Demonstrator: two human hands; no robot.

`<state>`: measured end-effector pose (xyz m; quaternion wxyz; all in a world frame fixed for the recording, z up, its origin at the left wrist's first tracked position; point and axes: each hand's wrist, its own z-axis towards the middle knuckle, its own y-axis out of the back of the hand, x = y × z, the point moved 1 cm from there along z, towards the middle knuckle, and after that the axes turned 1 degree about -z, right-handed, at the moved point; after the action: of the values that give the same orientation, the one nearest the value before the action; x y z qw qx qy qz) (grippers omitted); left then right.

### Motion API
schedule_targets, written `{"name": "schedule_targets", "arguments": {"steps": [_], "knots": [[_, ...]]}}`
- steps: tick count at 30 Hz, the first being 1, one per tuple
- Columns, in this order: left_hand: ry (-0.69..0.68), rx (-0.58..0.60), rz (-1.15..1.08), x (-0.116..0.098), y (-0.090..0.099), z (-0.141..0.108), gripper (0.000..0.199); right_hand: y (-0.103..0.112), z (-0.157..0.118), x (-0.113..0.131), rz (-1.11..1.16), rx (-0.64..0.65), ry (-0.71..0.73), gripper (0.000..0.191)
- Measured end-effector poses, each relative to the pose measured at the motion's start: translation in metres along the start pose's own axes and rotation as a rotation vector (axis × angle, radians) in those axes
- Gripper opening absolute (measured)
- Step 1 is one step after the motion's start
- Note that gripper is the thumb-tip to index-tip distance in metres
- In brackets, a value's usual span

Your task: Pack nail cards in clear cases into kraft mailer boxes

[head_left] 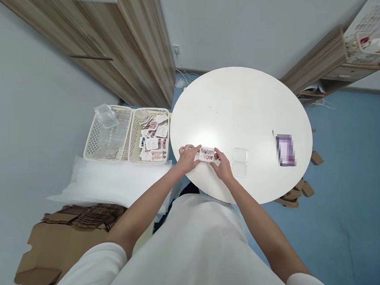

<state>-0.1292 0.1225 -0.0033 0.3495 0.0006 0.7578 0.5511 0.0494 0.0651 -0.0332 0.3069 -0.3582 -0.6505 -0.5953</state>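
A small white card with rows of pinkish nail-shaped pieces (206, 154) is held level over the near part of the round white table (242, 107). My left hand (188, 158) grips its left edge between thumb and fingers. On the opposite edge, my right hand (223, 166) pinches the card the same way. Just right of my right hand, a clear plastic case (240, 162) lies opened flat on the table, its two halves one above the other.
Left of the table, one white basket (135, 136) holds many similar cards and another (91, 144) holds clear cases. A blurred purple object (285, 151) lies at the table's right. Brown cardboard (59, 242) and white sheets (112, 181) are at lower left.
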Motion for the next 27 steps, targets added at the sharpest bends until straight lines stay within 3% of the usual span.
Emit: {"name": "schedule_targets", "arguments": {"steps": [8,13,19,27], "knots": [[-0.026,0.062,-0.052,-0.078,-0.054,-0.006,0.061,0.076,-0.061,-0.047,-0.055,0.052,-0.027,0.06],[-0.022,0.11,0.045,-0.114,-0.086,0.002,0.058,0.107,-0.081,-0.08,-0.166,0.059,-0.073,0.058],[0.03,0.116,0.14,-0.134,-0.104,0.012,0.054,0.119,-0.081,-0.103,-0.236,0.093,-0.097,0.058],[0.118,0.163,0.201,-0.135,-0.118,0.024,0.051,0.113,-0.065,-0.119,-0.312,0.174,-0.105,0.059]]}}
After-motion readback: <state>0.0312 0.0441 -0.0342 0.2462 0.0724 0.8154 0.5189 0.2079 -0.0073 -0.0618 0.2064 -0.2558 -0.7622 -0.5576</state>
